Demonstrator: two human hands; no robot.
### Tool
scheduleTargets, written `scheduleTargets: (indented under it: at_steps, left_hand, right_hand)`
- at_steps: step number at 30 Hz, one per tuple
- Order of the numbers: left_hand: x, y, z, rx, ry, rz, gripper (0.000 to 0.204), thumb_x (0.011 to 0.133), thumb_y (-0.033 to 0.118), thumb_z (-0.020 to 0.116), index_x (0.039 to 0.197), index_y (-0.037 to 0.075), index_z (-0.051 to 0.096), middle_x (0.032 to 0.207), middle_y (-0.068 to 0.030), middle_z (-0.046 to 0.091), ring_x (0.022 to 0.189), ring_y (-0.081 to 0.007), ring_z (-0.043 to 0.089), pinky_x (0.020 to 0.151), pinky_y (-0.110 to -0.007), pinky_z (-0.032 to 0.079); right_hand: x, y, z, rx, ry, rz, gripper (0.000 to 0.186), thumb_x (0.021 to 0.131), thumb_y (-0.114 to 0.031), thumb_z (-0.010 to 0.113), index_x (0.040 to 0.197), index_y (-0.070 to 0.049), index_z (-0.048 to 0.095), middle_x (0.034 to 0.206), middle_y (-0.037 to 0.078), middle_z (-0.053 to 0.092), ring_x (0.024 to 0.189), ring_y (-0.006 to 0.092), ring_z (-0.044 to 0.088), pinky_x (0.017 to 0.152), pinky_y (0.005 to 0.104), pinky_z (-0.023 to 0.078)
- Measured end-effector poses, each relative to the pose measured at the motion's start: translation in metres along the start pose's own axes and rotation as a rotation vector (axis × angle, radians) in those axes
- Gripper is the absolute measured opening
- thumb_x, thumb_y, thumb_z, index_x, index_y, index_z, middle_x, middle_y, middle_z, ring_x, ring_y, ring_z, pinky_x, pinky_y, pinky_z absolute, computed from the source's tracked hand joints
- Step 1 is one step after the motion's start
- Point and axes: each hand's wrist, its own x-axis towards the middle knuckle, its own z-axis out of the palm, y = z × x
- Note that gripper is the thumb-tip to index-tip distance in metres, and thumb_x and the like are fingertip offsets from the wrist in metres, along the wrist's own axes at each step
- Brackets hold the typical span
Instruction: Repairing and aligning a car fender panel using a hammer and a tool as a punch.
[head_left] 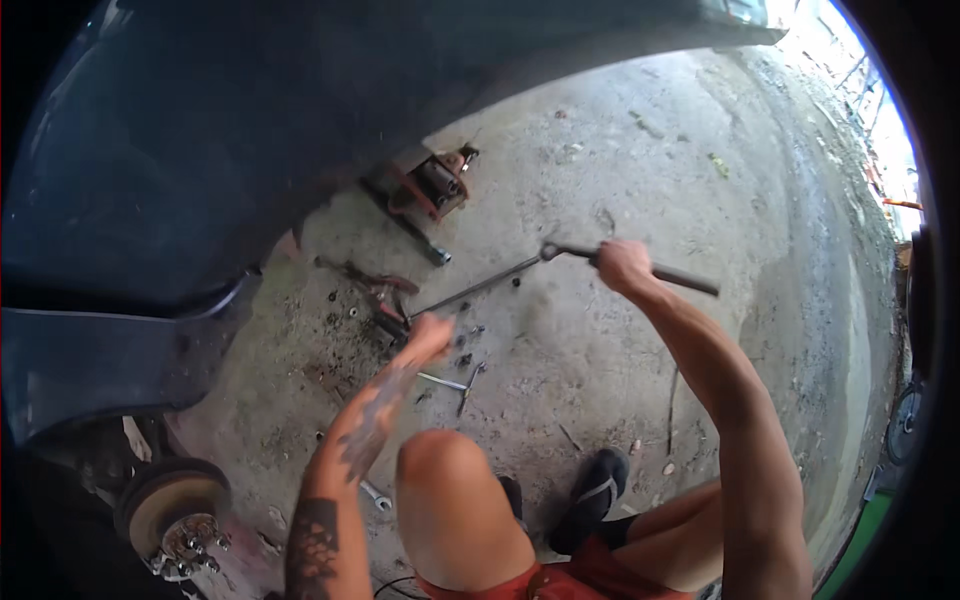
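Both arms reach forward — right hand (624,266) fisted with fingers curled tight, left hand (432,336) lower, fingers closed.

A rough grey concrete floor (640,200), stained and pitted, fills the scene. A dark blue car body (200,130) looms over its upper left part, with a bare rusty wheel hub (172,510) at the lower left. Harsh daylight washes in at the floor's upper right edge, beside a green strip (868,525) along the lower right.
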Motion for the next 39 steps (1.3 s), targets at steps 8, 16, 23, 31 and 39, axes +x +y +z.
scheduleTargets:
  at_steps: [8,16,23,31,39]
  left_hand:
    - [0.044,0.035,0.049,-0.861,0.503,-0.248,0.035,0.089,0.019,0.042,0.067,-0.005,0.055,0.055,-0.0151,0.057,0.041,-0.0227,0.055,0.031,-0.032,0.038]
    - [-0.022,0.067,0.049,-0.702,0.617,0.251,0.048,0.092,0.031,0.039,0.062,-0.003,0.053,0.054,-0.0116,0.059,0.047,-0.0189,0.058,0.043,-0.029,0.046]
    - [-0.130,0.082,0.003,-0.763,0.546,1.045,0.017,0.092,0.009,0.039,0.097,-0.005,0.047,0.082,-0.0115,0.064,0.072,-0.0162,0.063,0.064,-0.025,0.053]
    - [-0.195,0.036,-0.036,0.203,0.516,0.730,0.015,0.091,0.012,0.048,0.098,-0.002,0.050,0.080,-0.0088,0.064,0.068,-0.0126,0.061,0.060,-0.027,0.050]
    - [-0.243,-0.007,-0.106,0.664,0.677,0.579,0.022,0.093,0.020,0.052,0.099,0.000,0.058,0.068,-0.0006,0.056,0.059,-0.0098,0.054,0.054,-0.026,0.044]
  right_hand:
    - [0.010,0.006,0.097,0.276,0.383,0.116,0.058,0.079,-0.034,0.065,0.127,-0.010,0.041,0.123,0.019,0.044,0.117,0.0362,0.041,0.092,0.0502,0.038]
    - [0.024,0.017,0.140,0.227,0.389,0.216,0.061,0.084,-0.031,0.059,0.136,-0.014,0.031,0.131,0.016,0.036,0.120,0.0377,0.037,0.093,0.0563,0.033]
    - [0.006,-0.033,0.064,0.660,0.515,-0.164,0.055,0.085,-0.020,0.060,0.134,-0.009,0.039,0.134,0.017,0.042,0.123,0.0336,0.041,0.102,0.0460,0.034]
    - [-0.142,-0.238,0.029,1.861,-0.218,-0.746,0.057,0.083,-0.003,0.052,0.137,-0.004,0.034,0.125,0.011,0.051,0.112,0.0193,0.050,0.093,0.0345,0.041]
    - [-0.180,-0.312,0.050,2.193,-0.596,-0.607,0.066,0.086,-0.010,0.054,0.142,-0.001,0.020,0.129,0.018,0.046,0.111,0.0228,0.052,0.090,0.0342,0.044]
